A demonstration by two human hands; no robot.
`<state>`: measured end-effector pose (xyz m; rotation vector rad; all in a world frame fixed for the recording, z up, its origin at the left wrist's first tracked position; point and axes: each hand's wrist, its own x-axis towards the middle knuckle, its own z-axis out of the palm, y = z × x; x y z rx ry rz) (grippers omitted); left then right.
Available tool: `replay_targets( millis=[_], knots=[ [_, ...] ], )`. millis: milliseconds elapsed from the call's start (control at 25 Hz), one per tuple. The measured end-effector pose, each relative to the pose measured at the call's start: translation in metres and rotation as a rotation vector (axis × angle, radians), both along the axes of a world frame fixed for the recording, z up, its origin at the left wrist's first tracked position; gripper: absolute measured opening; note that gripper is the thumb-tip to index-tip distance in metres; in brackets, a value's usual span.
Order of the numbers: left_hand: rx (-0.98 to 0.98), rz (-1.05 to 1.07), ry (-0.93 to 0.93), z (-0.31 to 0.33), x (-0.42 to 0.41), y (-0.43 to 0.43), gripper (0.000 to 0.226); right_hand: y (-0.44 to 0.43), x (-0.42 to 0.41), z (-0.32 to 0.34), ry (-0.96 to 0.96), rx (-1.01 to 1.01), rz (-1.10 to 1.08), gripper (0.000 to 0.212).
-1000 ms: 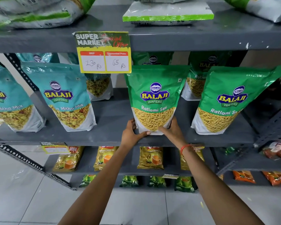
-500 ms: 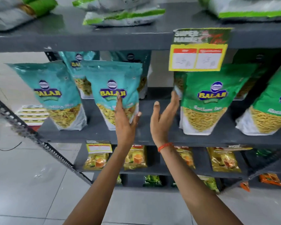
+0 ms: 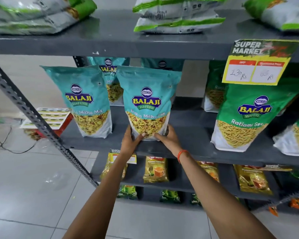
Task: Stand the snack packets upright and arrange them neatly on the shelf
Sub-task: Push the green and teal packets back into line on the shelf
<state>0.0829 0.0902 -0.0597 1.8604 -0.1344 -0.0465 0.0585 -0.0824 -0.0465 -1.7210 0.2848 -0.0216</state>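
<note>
A teal Khatta Mitha Mix packet (image 3: pixel 148 100) stands upright at the front of the grey middle shelf (image 3: pixel 188 137). My left hand (image 3: pixel 130 141) grips its lower left corner and my right hand (image 3: pixel 168 137) grips its lower right corner. A second teal packet (image 3: pixel 86 99) stands upright to its left, with more teal packets (image 3: pixel 110 80) behind. To the right, a green Ratlami Sev packet (image 3: pixel 245 116) stands leaning slightly, with another green packet (image 3: pixel 293 137) at the right edge.
Green-and-white packets (image 3: pixel 178 16) lie flat on the top shelf. A yellow price tag (image 3: pixel 255 66) hangs from the top shelf's edge. Yellow tea packets (image 3: pixel 155 169) stand on the shelf below. A slanted perforated metal strut (image 3: pixel 33 116) runs at the left, over tiled floor.
My hands left the green Ratlami Sev packet, moved left, and have closed on the base of the teal packet. The view shifted left with them.
</note>
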Motion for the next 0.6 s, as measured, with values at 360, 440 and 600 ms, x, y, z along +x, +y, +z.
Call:
replay_targets(
  millis=[360, 440, 600],
  knots=[
    [0.186, -0.056, 0.002, -0.004, -0.007, -0.018, 0.059, -0.032, -0.015, -0.008, -0.01, -0.106, -0.039, 0.062],
    [0.199, -0.05, 0.011, -0.004, -0.007, -0.019, 0.06, -0.033, -0.016, -0.011, -0.003, -0.117, -0.052, 0.064],
    [0.208, -0.065, -0.005, -0.004, -0.01, -0.017, 0.061, -0.033, -0.017, -0.015, 0.007, -0.132, -0.064, 0.071]
  ],
)
